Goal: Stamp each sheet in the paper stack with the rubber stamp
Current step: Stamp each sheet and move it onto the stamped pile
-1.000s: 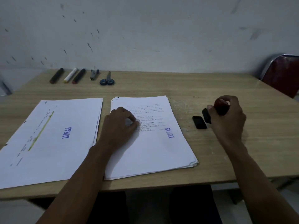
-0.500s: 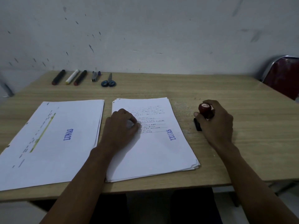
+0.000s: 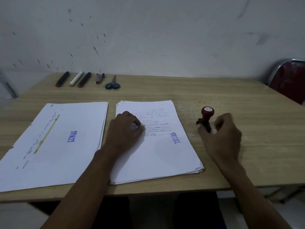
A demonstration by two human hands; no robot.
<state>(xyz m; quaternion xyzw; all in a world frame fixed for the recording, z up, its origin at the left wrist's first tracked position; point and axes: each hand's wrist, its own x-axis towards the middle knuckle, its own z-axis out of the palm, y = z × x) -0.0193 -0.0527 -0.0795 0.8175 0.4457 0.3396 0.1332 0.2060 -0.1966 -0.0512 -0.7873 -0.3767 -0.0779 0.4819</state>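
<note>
The small rubber stamp with a round dark-red knob and black base (image 3: 206,118) stands upright on the pale wood-grain tabletop (image 3: 165,93), just right of the white paper stack (image 3: 158,156). It looks light, stiff and top-heavy, likely to tip if nudged, so the knob is the place to take it, pressing straight down. The right hand (image 3: 222,136) sits just beside its base with fingers loosely curled; its grip holds nothing I can see, though the thumb looks to be touching the black base.

The sheets look thin and floppy, and will probably slide on one another; one is best lifted by an edge. The left hand (image 3: 125,129) rests on the stack's top sheet, fingers bent, seemingly pinching a fold of paper. That sheet already bears a blue "LUNAS" mark (image 3: 176,138), as does the second white pile (image 3: 49,142) to its left.
</note>
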